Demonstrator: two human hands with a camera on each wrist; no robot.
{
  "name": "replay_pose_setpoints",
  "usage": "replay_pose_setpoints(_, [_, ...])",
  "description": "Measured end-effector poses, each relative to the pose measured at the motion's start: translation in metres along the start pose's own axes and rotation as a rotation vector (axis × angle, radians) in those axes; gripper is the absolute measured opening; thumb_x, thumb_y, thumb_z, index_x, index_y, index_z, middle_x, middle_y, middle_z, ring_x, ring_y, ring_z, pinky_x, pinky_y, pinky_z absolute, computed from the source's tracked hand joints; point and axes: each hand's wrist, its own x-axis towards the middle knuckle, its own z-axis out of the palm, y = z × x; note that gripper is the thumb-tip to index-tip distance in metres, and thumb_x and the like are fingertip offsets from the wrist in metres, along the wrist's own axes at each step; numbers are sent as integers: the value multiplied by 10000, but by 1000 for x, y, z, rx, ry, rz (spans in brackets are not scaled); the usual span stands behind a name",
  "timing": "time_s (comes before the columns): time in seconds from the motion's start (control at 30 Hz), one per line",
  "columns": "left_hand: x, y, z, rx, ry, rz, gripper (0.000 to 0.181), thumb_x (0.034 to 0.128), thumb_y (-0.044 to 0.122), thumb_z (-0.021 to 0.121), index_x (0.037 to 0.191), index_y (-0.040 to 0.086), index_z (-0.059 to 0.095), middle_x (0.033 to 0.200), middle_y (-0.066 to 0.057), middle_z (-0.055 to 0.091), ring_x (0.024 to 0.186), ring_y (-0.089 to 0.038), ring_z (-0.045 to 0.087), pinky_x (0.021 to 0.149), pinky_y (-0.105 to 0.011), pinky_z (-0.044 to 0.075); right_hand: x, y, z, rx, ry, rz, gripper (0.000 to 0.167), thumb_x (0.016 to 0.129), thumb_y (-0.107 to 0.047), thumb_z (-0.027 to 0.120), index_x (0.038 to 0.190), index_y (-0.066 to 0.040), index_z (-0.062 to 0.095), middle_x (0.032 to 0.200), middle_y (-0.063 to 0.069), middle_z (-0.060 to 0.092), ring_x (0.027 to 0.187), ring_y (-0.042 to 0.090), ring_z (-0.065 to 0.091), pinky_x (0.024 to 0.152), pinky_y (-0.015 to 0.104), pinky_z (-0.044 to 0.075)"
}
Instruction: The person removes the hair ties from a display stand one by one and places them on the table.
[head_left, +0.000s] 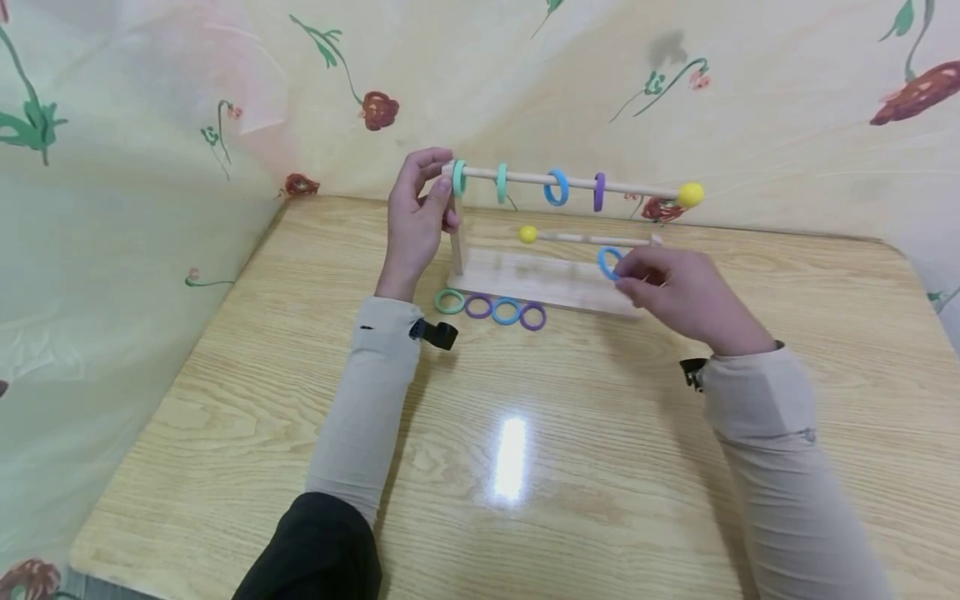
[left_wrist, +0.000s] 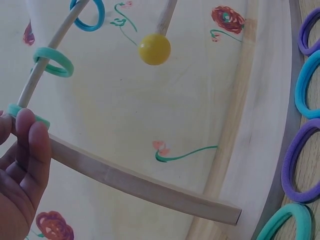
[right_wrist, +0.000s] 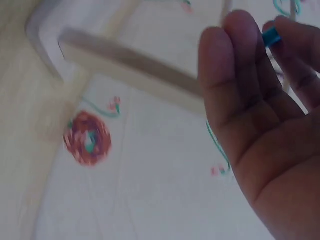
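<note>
A wooden stand (head_left: 543,279) carries two rods tipped with yellow balls. My left hand (head_left: 418,208) grips the stand at the top of its left post, by a green hair tie (head_left: 459,177) at the upper rod's inner end. Farther along that rod hang another green hair tie (head_left: 502,183), a blue one (head_left: 556,188) and a purple one (head_left: 599,192). In my right hand (head_left: 686,296), thumb and fingers pinch a blue hair tie (head_left: 609,262) near the lower rod (head_left: 592,239). Only a bit of this blue hair tie (right_wrist: 271,37) shows between the fingers in the right wrist view.
Along the stand's front edge lie several hair ties: a green one (head_left: 449,302), a blue one (head_left: 506,312) and two purple ones (head_left: 533,317). The wood-grain table (head_left: 585,450) meets a flowered sheet (head_left: 480,83) at its back and left.
</note>
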Motion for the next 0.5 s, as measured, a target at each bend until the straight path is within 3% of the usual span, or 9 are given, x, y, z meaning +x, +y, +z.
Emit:
replay_pose_setpoints(0.2, [-1,-2,-1,4,9,-4,286,1064,97,494,1343,78,556,1265,-103,572,588,-195,536,556,-282,532,14,7,32,-14,-215,-32,54,978,-66,653,965,-58,704,863,53,659,745,214,551,632,351,464])
replay_pose_setpoints(0.5, [3,-3,2,-7,13,-9,283,1056,100,506,1333,86,566,1284,-95,573,589,-197,533,558,-289,528,25,19,61,-65,-312,-26,92,943,-23,667,879,-63,719,778,-8,636,741,193,530,693,360,454])
